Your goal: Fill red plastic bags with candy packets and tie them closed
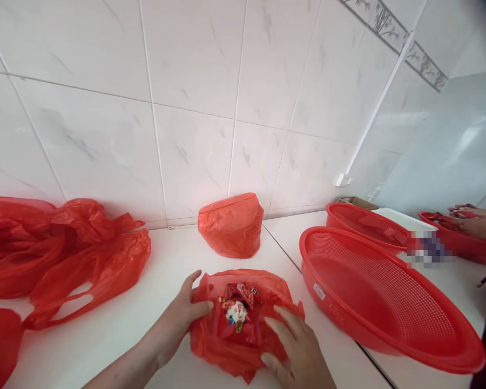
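In the head view a red plastic bag lies on the white table with its mouth spread upward. Inside it are small red printed packets, whose kind I cannot make out. My left hand has the bag's left rim between thumb and fingers, the thumb lying over the edge. My right hand rests on the bag's right side, its fingers spread apart over the plastic. A second red plastic bag, bulging and folded over, stands behind against the tiled wall.
Crumpled red plastic bags cover the table's left side. At right sit a large red oval basket and another red basket behind it. Another person's hand is over a red basket at the far right.
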### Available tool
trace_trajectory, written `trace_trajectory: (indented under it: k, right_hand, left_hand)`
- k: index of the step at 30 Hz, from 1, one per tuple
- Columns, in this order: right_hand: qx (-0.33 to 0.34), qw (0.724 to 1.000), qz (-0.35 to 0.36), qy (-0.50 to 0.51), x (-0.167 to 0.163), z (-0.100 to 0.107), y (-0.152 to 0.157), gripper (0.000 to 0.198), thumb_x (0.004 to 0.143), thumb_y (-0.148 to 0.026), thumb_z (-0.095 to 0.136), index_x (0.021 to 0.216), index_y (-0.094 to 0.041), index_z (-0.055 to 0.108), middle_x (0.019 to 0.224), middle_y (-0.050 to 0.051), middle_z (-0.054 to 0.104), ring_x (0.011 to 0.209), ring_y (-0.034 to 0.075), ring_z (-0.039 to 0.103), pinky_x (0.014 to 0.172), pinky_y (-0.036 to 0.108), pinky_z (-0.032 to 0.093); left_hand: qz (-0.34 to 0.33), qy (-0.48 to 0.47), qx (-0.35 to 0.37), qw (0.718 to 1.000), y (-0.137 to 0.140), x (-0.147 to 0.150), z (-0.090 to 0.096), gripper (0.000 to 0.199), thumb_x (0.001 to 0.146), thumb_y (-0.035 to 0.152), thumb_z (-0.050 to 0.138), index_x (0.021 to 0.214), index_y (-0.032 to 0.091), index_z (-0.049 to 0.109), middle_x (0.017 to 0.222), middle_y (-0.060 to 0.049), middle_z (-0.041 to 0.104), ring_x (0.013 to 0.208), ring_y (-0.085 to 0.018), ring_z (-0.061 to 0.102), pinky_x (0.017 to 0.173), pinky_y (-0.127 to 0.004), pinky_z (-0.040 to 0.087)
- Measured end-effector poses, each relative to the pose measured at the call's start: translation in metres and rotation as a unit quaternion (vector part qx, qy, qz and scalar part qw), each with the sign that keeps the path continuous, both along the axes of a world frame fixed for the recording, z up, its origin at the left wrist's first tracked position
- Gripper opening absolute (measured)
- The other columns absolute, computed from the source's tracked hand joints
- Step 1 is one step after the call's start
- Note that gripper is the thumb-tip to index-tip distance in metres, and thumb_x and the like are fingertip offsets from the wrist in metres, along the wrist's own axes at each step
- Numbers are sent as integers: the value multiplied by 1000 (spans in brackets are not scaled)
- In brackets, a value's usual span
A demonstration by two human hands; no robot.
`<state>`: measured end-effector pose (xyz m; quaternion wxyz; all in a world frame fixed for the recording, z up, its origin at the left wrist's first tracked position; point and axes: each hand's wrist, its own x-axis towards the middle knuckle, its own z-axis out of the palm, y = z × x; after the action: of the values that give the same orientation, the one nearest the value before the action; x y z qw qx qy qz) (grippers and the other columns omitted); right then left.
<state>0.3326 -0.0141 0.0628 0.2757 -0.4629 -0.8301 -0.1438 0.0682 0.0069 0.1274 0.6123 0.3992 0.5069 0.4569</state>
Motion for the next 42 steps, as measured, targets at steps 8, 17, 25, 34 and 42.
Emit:
trace_trajectory:
  k: [8,17,25,34,42]
  right_hand:
    - [-140,990,31,7,-18,-19,-19,42,77,-42,65,115,-25,64,121,13,63,100,29,65,78,37,56]
    - [1,972,-99,212,-9,29,-17,45,83,-44,56,122,-23,52,128,15,48,115,32,51,89,48,47]
    - [-109,923,-151,338,-20,46,-1,65,80,-55,52,133,-21,37,130,14,46,100,26,57,77,40,50]
    - [-217,819,-106,520,-7,116,31,28,79,-49,59,87,-22,61,80,-1,62,72,17,58,62,26,47]
    - [-190,605,98,767,-20,153,60,26,72,-42,71,77,-21,54,102,4,66,78,16,63,63,29,52]
  left_hand:
    - [38,11,171,984,26,-13,29,67,78,15,51,140,25,26,123,-13,60,87,-20,67,76,-36,54]
    - [92,479,328,809,-1,-50,16,37,85,47,54,115,27,57,131,-9,50,111,-30,54,55,-27,52]
    - [68,589,322,738,5,-38,22,55,80,39,59,131,23,44,105,-9,62,95,-28,60,67,-35,50]
    - [162,310,336,874,28,-41,96,38,78,24,57,115,22,53,76,2,63,66,-14,55,63,-25,43]
    - [221,189,352,890,32,-42,146,31,73,30,66,102,20,61,75,4,54,56,-8,46,51,-19,36]
